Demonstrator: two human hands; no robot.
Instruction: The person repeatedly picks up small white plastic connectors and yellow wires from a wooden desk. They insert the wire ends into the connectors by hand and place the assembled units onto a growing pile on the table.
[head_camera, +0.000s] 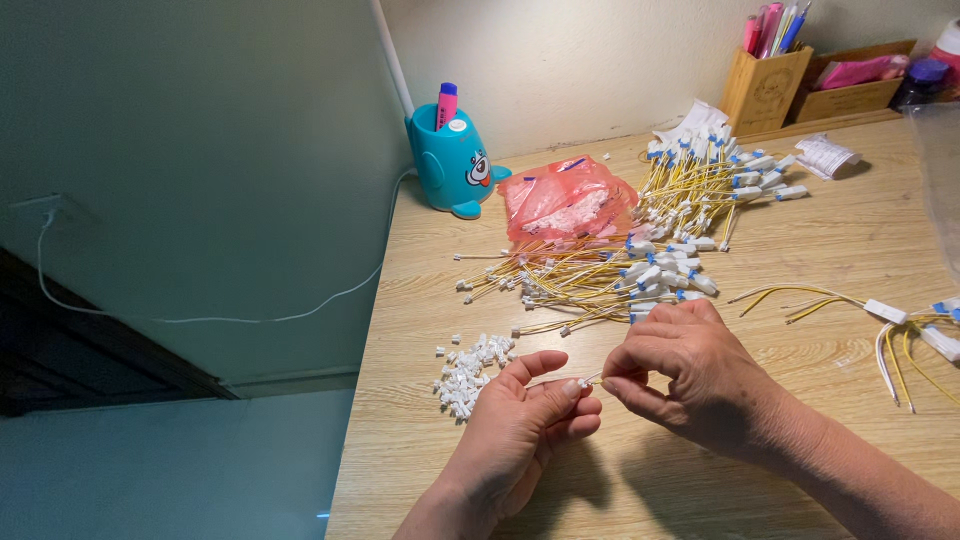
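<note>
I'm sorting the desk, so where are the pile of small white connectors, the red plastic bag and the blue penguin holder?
pile of small white connectors (468, 370), head view, middle of pile
red plastic bag (566, 198), head view, bag's centre
blue penguin holder (450, 162), head view, its body

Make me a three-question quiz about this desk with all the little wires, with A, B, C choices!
1. Where is the heap of small white plastic pieces?
A. On the desk beside the left hand
B. Inside the wooden box
C. On top of the pink bag

2. What colour is the cartoon pen holder?
A. Red
B. Turquoise blue
C. Black

3. What are the two hands doing?
A. Lying flat and empty
B. Pinching a thin wire end between their fingertips
C. Holding a marker

Answers:
1 A: the white pieces lie on the desk, just left of the left hand.
2 B: the pen holder is turquoise blue.
3 B: the left hand and right hand meet on a thin wire.
</note>
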